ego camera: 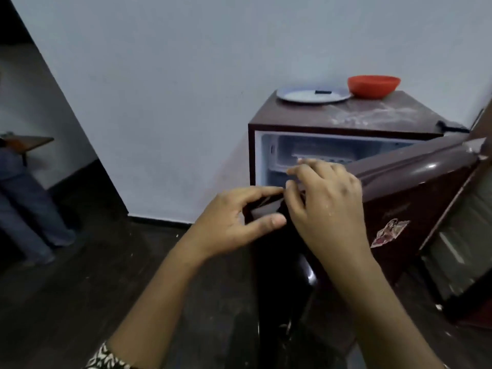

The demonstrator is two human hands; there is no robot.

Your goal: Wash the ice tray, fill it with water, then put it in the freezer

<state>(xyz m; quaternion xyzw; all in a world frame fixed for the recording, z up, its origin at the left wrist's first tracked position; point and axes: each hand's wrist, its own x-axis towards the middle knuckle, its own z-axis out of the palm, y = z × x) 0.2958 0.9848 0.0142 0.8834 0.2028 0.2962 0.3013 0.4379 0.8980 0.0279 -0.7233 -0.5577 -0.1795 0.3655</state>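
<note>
The ice tray [319,157] lay inside the freezer [306,153], the top compartment of a small maroon fridge [346,118], pale and blurred against the frosted interior. It sat behind and just above your right hand's fingertips [299,170]; whether they touched it could not be told.

Your right hand [327,206] reached over the top edge of the open door [415,193], fingers slightly spread and curled forward toward the freezer mouth, holding nothing you could make out. Your left hand [234,222] was just beside it, thumb and forefinger pinching the near corner of the door, other fingers bent loosely. The two hands nearly met at that corner.

The door swung out toward you and to your right, with a worn sticker [388,233] on its front. On the fridge top sat a metal plate [314,95] and, just beside it, a red bowl [374,86]. Behind was a plain pale wall [186,75]. Far left, well apart, another person's legs [29,209] stood on the dark floor [93,288].
</note>
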